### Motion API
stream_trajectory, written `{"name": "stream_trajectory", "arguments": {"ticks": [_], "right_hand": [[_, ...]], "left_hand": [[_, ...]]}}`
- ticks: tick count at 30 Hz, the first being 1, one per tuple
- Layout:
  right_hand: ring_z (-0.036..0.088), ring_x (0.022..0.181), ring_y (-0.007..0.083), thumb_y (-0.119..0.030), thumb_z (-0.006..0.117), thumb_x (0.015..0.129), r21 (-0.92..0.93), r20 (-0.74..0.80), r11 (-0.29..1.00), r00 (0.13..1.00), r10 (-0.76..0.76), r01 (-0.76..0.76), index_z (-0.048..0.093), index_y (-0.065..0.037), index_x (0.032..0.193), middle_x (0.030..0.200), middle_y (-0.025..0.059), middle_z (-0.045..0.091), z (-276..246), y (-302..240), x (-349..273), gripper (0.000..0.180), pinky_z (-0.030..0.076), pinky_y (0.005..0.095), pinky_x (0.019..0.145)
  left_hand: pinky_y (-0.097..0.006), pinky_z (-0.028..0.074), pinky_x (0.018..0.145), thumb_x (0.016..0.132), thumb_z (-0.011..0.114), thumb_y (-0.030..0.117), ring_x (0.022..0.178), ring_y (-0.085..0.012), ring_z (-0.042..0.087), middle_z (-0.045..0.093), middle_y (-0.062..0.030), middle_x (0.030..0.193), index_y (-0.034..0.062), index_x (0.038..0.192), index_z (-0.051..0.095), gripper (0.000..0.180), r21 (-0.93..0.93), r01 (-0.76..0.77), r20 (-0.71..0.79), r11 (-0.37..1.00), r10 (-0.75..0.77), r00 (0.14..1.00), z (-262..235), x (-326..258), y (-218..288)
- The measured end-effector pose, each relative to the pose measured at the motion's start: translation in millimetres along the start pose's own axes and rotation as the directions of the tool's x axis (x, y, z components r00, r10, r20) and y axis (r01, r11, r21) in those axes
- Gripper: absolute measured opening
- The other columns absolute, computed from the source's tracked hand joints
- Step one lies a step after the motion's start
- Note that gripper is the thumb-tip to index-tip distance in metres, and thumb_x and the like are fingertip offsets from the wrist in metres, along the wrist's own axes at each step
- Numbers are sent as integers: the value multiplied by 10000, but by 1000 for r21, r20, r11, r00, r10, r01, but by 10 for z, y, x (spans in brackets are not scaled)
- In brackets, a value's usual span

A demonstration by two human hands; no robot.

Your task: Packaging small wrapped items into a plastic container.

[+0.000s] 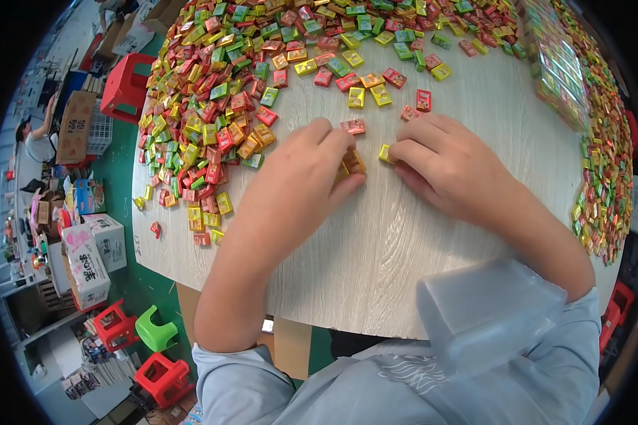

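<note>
My left hand (306, 159) is curled, its thumb and fingers closed around small orange-yellow boxes (354, 163) just above the table. My right hand (443, 156) has its fingertips drawn together at a small yellow box (385, 154), which shows at their left side; the palm side is hidden. Between the hands, a little farther off, lies a red box (353, 127). Two more red boxes, one of them upright (423, 100), are just beyond my right fingers. Yellow boxes (356, 98) lie farther away in a loose group.
A big heap of red, green and yellow boxes (213, 106) covers the table's far and left parts. A clear pack filled with boxes (560, 71) stands at the right, beside another heap (606, 177). An open clear plastic container (489, 312) is at the near edge. Stools (163, 379) stand left.
</note>
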State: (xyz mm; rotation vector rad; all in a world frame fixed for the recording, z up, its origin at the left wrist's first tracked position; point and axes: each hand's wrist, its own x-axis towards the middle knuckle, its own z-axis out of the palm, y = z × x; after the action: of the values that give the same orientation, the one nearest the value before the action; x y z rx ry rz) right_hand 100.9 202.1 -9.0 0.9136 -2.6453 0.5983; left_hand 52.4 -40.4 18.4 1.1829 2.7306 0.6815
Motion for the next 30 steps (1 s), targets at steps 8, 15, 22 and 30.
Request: {"name": "stream_trajectory", "arguments": {"ticks": [8,15,22,30], "right_hand": [[646,1027,366,-79,789,829,227,94,972,995,39,-59,687,-31,1114,1077,139,653,-33,-78,1,306,539,452,898],[629,1101,351,-114,731,900,-133,-35,969,978,203,-206,682,-69,1155,1168,137,632,-109,278,6,263,518,442,940],[622,1124,351,-126,724,919,-30,-32,969,969,246,-247,672,-77,1154,1202,127,619,-87,273,36,246,511,433,968],[655,960,294,-102,782,891,-12,24,980,979,201,-201,672,-46,1088,1089,111,616,-88,231,76,232,548,390,853]], "left_hand": [[-462,523,815,864,818,183,944,-366,642,610,-145,1025,37,1182,654,386,-36,-28,-44,999,26,999,70,-13,147],[-460,523,813,878,807,223,944,-369,641,609,-154,1022,35,1123,642,350,53,-31,-33,998,33,999,180,17,143],[-457,526,807,884,803,217,918,-376,648,611,-147,996,60,1109,648,315,53,44,-12,998,-44,999,82,-34,135],[-469,523,817,905,789,227,930,-396,648,621,-159,998,50,1081,646,287,112,176,-52,978,-171,984,-51,-100,-9]]}}
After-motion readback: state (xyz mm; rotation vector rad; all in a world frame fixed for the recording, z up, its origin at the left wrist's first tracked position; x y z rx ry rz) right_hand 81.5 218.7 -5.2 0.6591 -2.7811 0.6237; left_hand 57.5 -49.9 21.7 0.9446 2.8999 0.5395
